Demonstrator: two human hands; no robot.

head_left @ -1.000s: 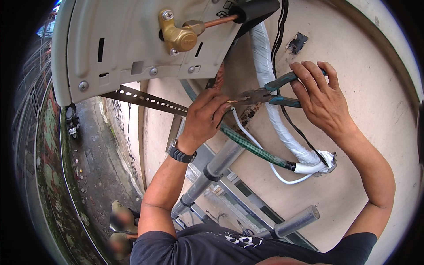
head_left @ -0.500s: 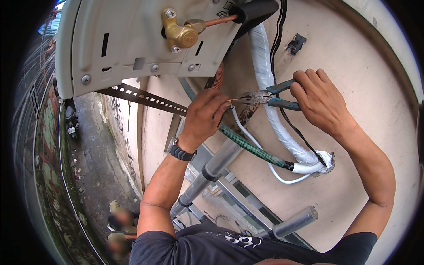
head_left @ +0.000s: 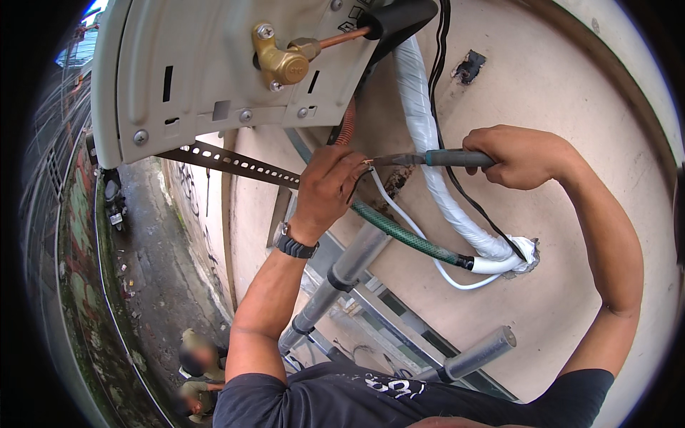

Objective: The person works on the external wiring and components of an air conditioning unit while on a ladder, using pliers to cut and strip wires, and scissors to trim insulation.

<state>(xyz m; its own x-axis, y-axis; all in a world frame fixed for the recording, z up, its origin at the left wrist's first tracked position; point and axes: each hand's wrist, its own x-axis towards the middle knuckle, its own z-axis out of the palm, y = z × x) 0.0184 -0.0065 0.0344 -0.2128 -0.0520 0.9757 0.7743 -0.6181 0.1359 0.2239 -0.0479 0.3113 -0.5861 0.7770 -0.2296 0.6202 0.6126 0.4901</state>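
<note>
My left hand (head_left: 327,184) pinches a thin white cable (head_left: 394,205) near its bared, copper-coloured end, under the beige outdoor unit (head_left: 200,57). My right hand (head_left: 517,157) is wrapped round the teal-and-dark handles of pliers (head_left: 442,158), turned edge-on, their jaws at that wire end beside my left fingers. Behind them run a white wrapped pipe bundle (head_left: 421,121) and black cables (head_left: 471,200). A green braided hose (head_left: 410,240) passes below my left hand. On the unit is a brass valve (head_left: 289,70) with a copper pipe.
A perforated steel bracket (head_left: 228,164) juts under the unit. Metal poles (head_left: 342,267) of a ladder or scaffold lie below, beside a wall opening (head_left: 524,253) where the lines enter. Far down in an alley (head_left: 150,250) are a scooter (head_left: 114,200) and two people (head_left: 200,357). Overhead wires run at left.
My right hand has rotated and moved slightly down, so the pliers have turned from a splayed side view to edge-on. My left hand stays at the wire end.
</note>
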